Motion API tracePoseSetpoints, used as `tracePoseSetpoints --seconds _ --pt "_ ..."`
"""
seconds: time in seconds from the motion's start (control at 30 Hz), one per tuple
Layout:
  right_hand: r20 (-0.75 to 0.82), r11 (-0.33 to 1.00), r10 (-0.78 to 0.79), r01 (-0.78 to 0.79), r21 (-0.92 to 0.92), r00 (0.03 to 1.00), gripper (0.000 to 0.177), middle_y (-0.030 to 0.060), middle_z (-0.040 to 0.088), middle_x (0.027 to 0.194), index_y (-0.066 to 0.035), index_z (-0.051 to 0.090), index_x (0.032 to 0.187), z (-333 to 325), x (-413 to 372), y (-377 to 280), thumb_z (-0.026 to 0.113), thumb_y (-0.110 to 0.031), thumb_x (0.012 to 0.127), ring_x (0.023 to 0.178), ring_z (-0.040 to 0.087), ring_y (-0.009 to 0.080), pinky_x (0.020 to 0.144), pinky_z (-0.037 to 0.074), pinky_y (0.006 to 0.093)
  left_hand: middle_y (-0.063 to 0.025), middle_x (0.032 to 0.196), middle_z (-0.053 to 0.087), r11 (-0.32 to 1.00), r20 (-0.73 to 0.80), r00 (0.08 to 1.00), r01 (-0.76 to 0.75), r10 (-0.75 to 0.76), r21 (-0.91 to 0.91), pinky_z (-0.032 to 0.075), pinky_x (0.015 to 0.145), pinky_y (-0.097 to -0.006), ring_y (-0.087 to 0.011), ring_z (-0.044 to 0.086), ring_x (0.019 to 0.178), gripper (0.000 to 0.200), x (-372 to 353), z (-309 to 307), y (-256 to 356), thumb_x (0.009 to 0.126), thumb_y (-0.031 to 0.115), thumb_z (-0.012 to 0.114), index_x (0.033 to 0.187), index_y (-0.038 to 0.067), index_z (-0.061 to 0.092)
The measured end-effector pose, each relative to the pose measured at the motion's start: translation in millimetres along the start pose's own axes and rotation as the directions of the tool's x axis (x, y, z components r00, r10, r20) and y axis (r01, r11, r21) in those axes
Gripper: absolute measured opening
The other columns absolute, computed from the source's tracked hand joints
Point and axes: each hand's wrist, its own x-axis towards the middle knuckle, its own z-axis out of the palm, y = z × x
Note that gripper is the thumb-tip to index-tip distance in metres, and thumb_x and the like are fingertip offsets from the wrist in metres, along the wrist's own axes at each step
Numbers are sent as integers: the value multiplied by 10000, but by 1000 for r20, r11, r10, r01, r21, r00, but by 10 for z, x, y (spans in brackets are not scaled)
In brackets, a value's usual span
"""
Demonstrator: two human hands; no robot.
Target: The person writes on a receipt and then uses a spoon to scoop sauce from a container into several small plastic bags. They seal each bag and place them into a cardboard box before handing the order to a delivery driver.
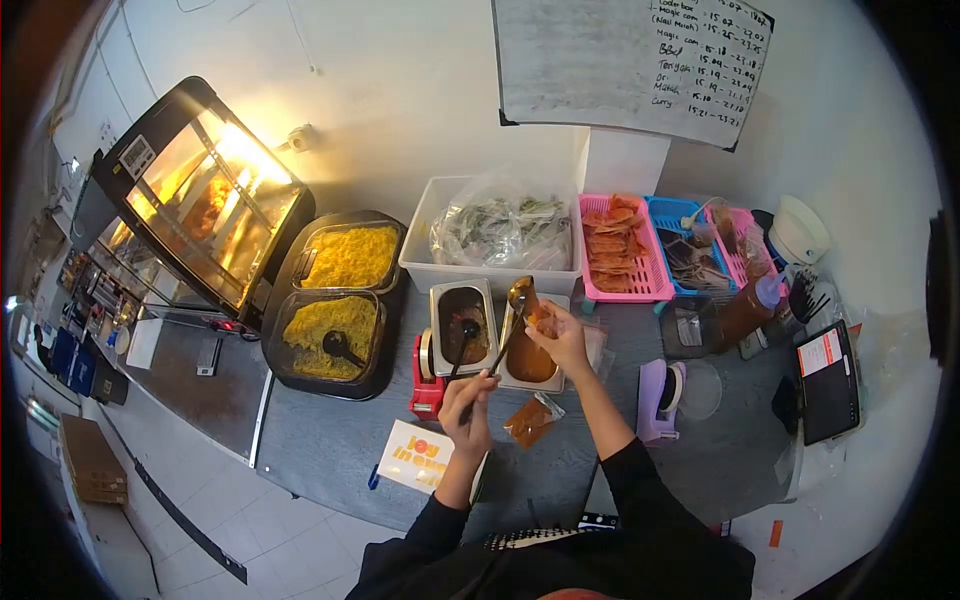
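My left hand [465, 412] is closed around the long dark handle of a ladle [506, 345], which slants up to the right. The ladle's bowl, brown with sauce, is raised above a steel pan of brown sauce [530, 358]. My right hand [562, 342] is closed beside the bowl, its fingers pinching what looks like a small plastic bag [543, 322] with some sauce; its outline is hard to make out. Left of that pan stands another steel pan [464, 305] with a dark ladle [467, 335] in it. A filled sauce packet [534, 420] lies on the table below my hands.
Two black-rimmed tubs of yellow food [350, 256] stand left, beside a lit warming cabinet [215, 195]. Behind the pans is a white bin [490, 272] of bagged greens. Right are a pink basket [620, 285], a sauce bottle [748, 312], a purple tape dispenser [655, 400] and a tablet [830, 390].
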Motion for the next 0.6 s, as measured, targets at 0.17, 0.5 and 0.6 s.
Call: tracePoseSetpoints --seconds 0.17,0.5,0.6 --pt "2 986 -58 57 159 998 510 115 539 1052 61 445 1137 3 9 48 675 -2 686 948 538 158 831 431 262 -172 863 575 967 178 972 -187 156 174 472 705 -281 -228 598 782 167 -4 28 14 777 -88 486 887 -26 596" --pt "-112 965 -19 47 257 994 490 93 551 1025 51 459 1130 -1 -79 -78 674 -11 694 901 541 140 815 439 258 -103 924 542 620 -237 740 295 -629 -727 493 773 -256 -189 576 834 161 52 157 -65 864 94 460 920 -46 518" --pt "-162 975 -191 207 86 968 465 85 560 992 40 473 1124 -83 -167 -307 668 -43 711 868 540 129 771 457 245 -62 878 552 655 -288 728 282 -622 -701 485 743 -243 -153 567 784 154 -41 168 -441 851 121 498 860 -28 535"
